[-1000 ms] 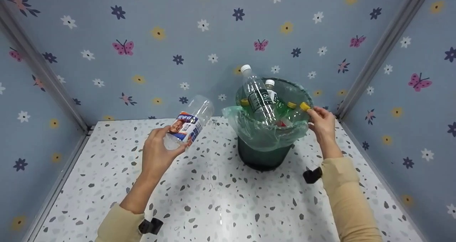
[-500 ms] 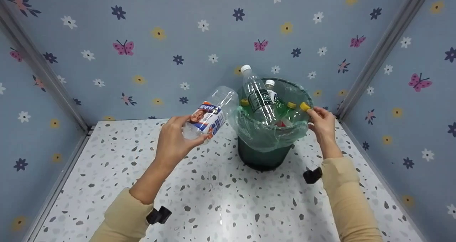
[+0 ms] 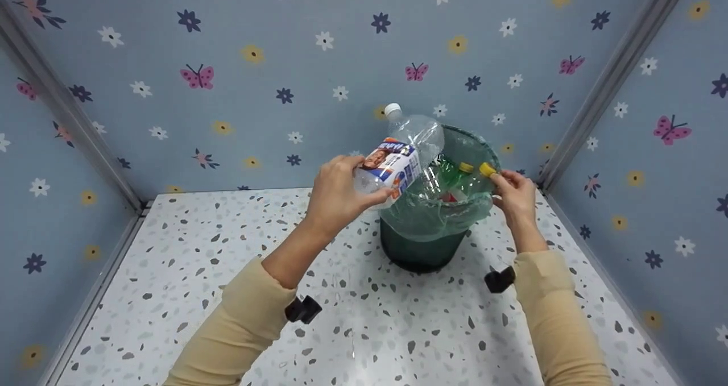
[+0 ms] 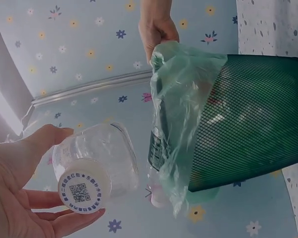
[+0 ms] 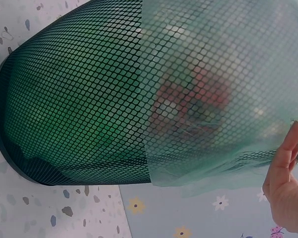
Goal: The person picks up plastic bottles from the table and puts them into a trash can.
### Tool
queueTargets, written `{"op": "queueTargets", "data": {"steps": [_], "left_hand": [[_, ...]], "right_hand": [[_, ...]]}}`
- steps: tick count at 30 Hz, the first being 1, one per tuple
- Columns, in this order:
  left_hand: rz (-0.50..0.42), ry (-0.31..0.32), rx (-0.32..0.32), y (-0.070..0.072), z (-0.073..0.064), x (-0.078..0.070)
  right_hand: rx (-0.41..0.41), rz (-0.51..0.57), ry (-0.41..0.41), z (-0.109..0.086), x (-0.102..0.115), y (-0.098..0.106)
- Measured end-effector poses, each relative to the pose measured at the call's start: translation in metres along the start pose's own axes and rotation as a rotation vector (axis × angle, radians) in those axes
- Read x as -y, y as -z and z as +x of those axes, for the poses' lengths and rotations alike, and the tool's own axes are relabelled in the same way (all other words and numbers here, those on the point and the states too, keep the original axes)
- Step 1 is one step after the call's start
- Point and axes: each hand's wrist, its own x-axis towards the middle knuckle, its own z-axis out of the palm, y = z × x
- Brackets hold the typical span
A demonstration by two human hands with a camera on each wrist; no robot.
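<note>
My left hand [image 3: 335,195] grips a clear plastic bottle [image 3: 398,161] with a blue, white and orange label. Its bottom end tilts up over the left side of a green mesh wastebasket [image 3: 424,252]. In the left wrist view the bottle's white cap [image 4: 82,186], printed with a QR code, faces the camera near my fingers. My right hand [image 3: 516,198] pinches the green bin liner [image 3: 421,221] at the basket's right rim, beside a yellow bottle cap [image 3: 487,170]. Bottles lie inside the basket; a white-capped bottle [image 3: 392,111] sticks out behind the held one, mostly hidden by it.
The basket stands on a white speckled surface [image 3: 227,244], close to a blue flowered back wall [image 3: 256,119]. Side panels rise at left and right. Liner plastic hangs over the basket's outside.
My left hand has carried the bottle rightward and up, from left of the basket to over its opening. My right hand has stayed at the rim.
</note>
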Motion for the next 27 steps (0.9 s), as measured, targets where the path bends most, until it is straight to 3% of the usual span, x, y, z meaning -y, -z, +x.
{"op": "queueTargets", "data": {"steps": [7, 16, 27], "left_hand": [[0.069, 0.051, 0.106, -0.019, 0.029, -0.034], [0.184, 0.078, 0.168, -0.048, 0.053, -0.065], [0.283, 0.135, 0.248, -0.081, 0.077, -0.087]], "right_hand": [[0.000, -0.035, -0.008, -0.001, 0.001, 0.000], [-0.007, -0.055, 0.016, 0.000, -0.001, -0.002], [-0.003, -0.032, 0.004, 0.000, 0.001, -0.001]]}}
